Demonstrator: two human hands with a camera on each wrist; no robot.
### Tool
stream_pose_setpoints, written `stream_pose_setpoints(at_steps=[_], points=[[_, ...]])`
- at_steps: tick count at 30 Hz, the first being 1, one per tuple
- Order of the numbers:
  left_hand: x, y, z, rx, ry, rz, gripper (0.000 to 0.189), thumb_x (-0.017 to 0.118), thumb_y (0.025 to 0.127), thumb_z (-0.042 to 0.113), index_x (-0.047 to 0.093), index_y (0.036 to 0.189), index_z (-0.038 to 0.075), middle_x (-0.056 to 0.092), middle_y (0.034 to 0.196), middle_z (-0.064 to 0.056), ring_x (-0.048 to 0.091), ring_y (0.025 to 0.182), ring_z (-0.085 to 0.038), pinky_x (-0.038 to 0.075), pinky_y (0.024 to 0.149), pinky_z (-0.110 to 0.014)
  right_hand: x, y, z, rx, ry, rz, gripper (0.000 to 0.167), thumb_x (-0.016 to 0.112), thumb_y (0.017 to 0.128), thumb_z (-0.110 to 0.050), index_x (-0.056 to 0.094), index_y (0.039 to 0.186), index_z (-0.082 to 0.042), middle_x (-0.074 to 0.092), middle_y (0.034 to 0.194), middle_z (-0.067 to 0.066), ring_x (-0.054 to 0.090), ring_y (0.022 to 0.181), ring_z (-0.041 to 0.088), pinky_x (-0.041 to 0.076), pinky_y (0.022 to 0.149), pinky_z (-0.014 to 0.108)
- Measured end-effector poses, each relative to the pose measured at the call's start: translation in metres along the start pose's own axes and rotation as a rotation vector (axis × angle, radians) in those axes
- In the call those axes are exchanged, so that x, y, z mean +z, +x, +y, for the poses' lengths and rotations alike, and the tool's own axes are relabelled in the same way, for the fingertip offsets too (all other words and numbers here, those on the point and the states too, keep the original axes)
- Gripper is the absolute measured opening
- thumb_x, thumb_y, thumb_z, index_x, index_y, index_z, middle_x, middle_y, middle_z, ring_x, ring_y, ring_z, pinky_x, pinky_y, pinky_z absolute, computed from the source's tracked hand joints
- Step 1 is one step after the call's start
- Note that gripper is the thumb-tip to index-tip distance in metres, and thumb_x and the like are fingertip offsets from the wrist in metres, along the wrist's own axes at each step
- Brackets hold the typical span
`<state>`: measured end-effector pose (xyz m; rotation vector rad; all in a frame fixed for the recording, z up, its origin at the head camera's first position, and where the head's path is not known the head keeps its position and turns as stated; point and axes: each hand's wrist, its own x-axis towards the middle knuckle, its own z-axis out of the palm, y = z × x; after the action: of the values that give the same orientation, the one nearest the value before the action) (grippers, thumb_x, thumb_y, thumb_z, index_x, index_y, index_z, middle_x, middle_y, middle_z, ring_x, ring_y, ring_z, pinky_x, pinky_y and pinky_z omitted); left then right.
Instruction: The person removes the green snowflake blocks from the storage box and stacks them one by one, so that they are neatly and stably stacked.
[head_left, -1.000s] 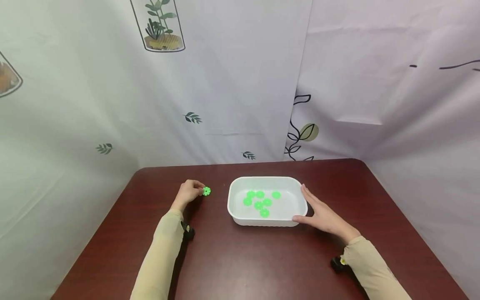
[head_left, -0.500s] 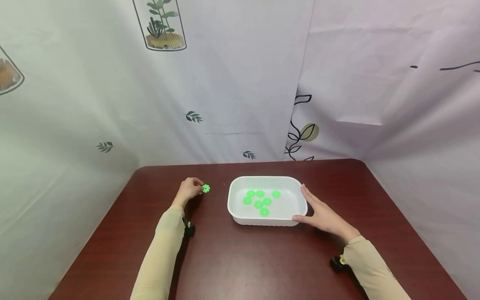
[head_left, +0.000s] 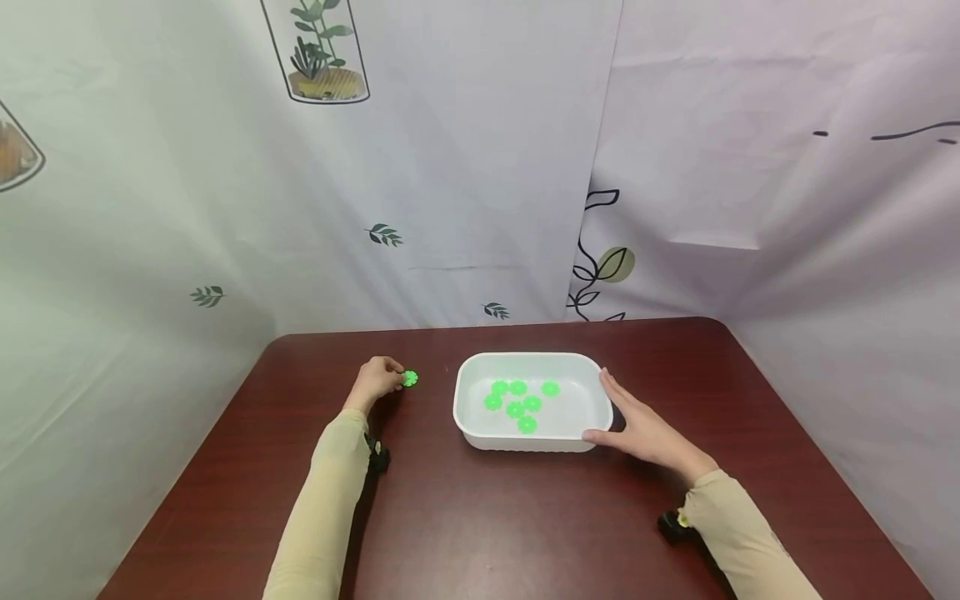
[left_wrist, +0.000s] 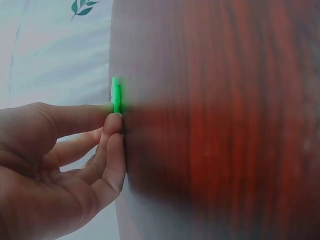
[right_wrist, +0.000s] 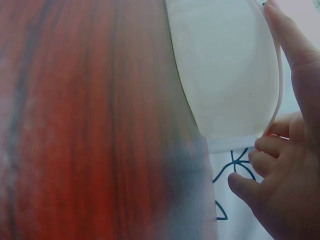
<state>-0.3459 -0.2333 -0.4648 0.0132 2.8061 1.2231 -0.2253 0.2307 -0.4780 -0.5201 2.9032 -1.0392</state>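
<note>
My left hand [head_left: 377, 379] is at the table's far left part, pinching a green flower-shaped disc [head_left: 410, 378] between thumb and fingertips. Seen edge-on in the left wrist view, the disc [left_wrist: 116, 97] sticks up past the fingertips. A white rectangular plastic tub [head_left: 532, 444] stands to the right of that hand. Spread across the tub's right end, my right hand [head_left: 645, 429] holds it, thumb at the near corner and fingers at the far one. Several similar green discs [head_left: 515, 409] lie scattered on the tub's floor.
All of this is on a dark red wooden table [head_left: 480, 517] with rounded far corners. A pale cloth backdrop [head_left: 465, 167] printed with plants hangs behind the table and along its sides. Each wrist carries a small black camera [head_left: 675, 527].
The left hand has shifted very slightly up and left with its disc, which has turned a little. The right hand and tub stay in place.
</note>
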Motion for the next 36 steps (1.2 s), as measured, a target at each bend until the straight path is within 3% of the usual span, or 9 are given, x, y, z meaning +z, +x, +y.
stream_pose_setpoints(at_steps=[24, 36], points=[[0.0014, 0.0029, -0.0013, -0.017, -0.003, -0.003, 0.018, 0.064, 0.097, 0.008, 0.068, 0.108, -0.006, 0.066, 0.091, -0.014, 0.061, 0.077, -0.023, 0.051, 0.072, -0.037, 0.0002, -0.0004, -0.0003, 0.005, 0.001, 0.000, 0.115, 0.074, 0.082, -0.063, 0.012, 0.162, -0.010, 0.011, 0.167, 0.016, 0.020, 0.150, 0.039, 0.032, 0.112, 0.059], [-0.0021, -0.0009, -0.0027, 0.011, -0.029, -0.014, 0.019, 0.063, 0.099, 0.009, 0.067, 0.109, -0.006, 0.067, 0.092, -0.016, 0.063, 0.075, -0.021, 0.052, 0.067, -0.032, 0.0017, -0.0027, -0.0015, 0.008, 0.012, 0.005, 0.114, 0.074, 0.082, -0.062, 0.012, 0.163, -0.012, 0.012, 0.167, 0.013, 0.021, 0.150, 0.039, 0.031, 0.112, 0.060]])
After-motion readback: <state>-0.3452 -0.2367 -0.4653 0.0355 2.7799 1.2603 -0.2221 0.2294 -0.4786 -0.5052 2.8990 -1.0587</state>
